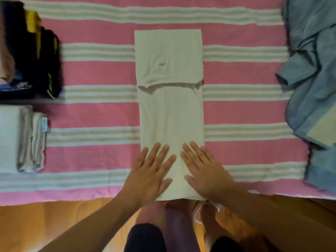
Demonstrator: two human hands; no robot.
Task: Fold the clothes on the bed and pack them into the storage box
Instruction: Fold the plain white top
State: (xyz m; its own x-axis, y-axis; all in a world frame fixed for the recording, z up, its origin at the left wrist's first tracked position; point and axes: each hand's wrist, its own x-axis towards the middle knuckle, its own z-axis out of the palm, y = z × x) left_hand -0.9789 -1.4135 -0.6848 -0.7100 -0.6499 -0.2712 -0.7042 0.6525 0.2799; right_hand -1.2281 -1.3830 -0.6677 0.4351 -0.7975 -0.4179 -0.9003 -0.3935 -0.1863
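both hands, left hand (148,172) and right hand (203,170), spread flat on near end of cream garment (170,110), long axis running far

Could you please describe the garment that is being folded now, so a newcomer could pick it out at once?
Start from the pink striped bedspread. At its middle lies a cream garment, folded into a long narrow strip, with both hands flat on its near end. Unlike the blue clothes at right, it lies alone and smooth.
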